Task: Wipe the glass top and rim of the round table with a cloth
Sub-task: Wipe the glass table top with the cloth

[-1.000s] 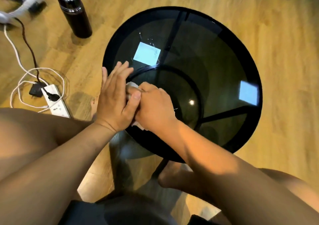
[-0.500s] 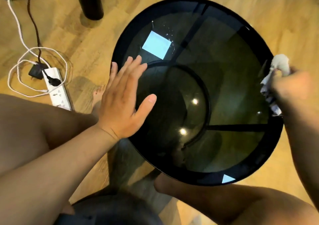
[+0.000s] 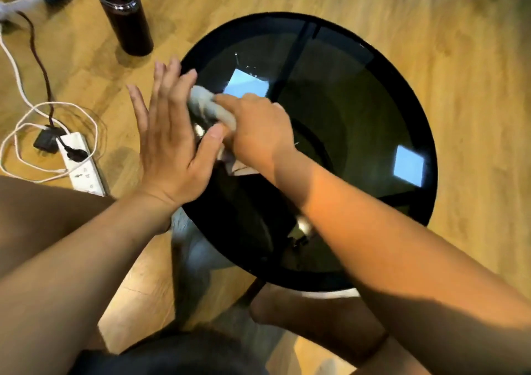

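Note:
The round table [image 3: 382, 67] has a dark glass top with a black rim and stands on a wooden floor. My right hand [image 3: 255, 133] is closed around a bunched pale cloth [image 3: 205, 106] and presses it on the glass near the table's left rim. My left hand [image 3: 169, 139] lies flat with fingers spread over the left rim, its thumb touching the cloth and my right hand. Part of the cloth is hidden under my right hand.
A dark flask [image 3: 123, 12] stands on the floor beyond the table's left side. A white power strip [image 3: 83, 167] with coiled white and dark cables [image 3: 26, 93] lies at the left. My bare foot [image 3: 301, 314] rests under the table's near edge.
My right hand has swept the cloth from the table's right rim back across the glass to the left rim. My left hand has stayed on the left rim.

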Demonstrator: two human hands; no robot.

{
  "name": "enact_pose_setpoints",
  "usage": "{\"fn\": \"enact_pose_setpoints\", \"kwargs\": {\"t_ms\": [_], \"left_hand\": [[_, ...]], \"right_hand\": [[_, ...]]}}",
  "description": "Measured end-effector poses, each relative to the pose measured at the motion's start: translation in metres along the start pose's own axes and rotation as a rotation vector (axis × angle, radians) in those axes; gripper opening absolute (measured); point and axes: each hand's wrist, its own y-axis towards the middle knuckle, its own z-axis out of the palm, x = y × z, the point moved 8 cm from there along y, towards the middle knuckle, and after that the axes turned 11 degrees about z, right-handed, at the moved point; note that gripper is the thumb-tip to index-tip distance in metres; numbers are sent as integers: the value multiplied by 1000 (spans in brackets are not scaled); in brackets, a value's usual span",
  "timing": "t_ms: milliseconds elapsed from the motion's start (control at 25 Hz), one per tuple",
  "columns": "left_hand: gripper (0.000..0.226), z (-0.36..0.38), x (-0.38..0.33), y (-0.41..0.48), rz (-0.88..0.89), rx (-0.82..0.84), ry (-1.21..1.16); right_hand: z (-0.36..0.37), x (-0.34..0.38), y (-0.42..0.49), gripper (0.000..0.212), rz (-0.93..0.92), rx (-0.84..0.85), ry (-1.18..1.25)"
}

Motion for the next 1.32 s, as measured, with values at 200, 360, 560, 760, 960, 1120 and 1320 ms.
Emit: {"fn": "enact_pose_setpoints", "kwargs": {"t_ms": [200, 360, 560, 760, 960, 1120, 1320], "left_hand": [[68, 19, 19, 5, -116, 125, 56], [68, 18, 20, 4, -132, 94, -47], [70, 17, 13, 5, -105, 100, -102], [76, 16, 12, 2, -112, 64, -126], [67, 19, 9, 3, -75, 113, -109], [65, 17, 13, 3, -94, 107, -91], [65, 18, 11, 3, -90, 110, -126]], "right_hand": [[-59, -266, -1, 43, 667, -169, 47], [-76, -300, -7, 26, 837, -229, 168], [-41, -144, 74, 37, 547, -248, 150], [0, 44, 75, 37, 28, -15, 180], [-31, -155, 53, 39, 345, -149, 175], [-68, -323, 12, 46, 822, -205, 149], [-61, -259, 99, 47, 718, -255, 133]]}}
